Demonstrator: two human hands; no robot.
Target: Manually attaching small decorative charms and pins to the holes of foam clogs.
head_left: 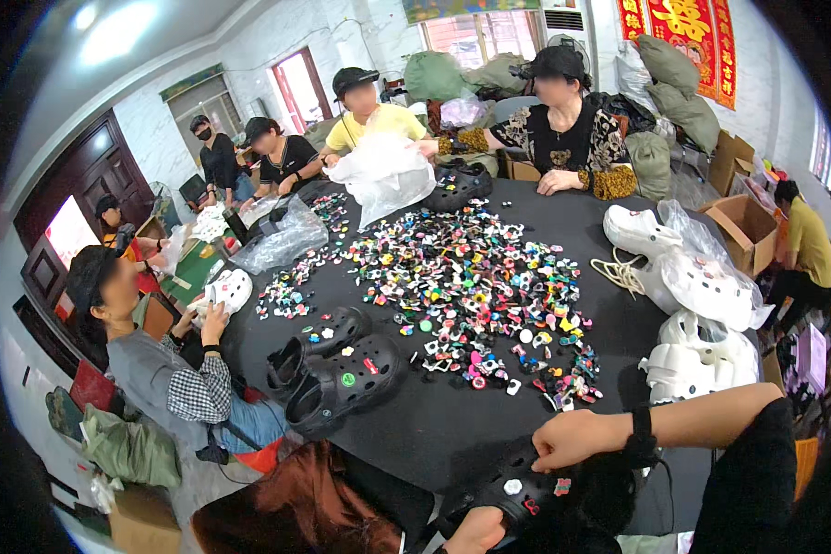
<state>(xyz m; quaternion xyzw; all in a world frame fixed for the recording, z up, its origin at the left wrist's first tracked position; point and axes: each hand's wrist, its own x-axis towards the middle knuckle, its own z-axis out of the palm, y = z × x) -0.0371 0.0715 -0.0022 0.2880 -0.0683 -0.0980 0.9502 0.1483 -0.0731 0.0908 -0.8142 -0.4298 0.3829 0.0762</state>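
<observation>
"Black clog [540, 487], at the table's [415, 434] near edge: how are we gripping it?"
"Our left hand [478, 531] grasps it; our right hand [577, 441] curls at its far side, though whether it pinches anything we cannot tell."
"And beyond?"
"Loose shoe charms [471, 277] heaped mid-table, black clogs [328, 399] to our left, white clogs [642, 231] right."

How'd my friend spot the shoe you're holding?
Find the big black table, then its near edge. There, a left hand holds and a right hand touches a black clog with a white flower charm. Other black clogs rest on the table; this one's held.
</observation>
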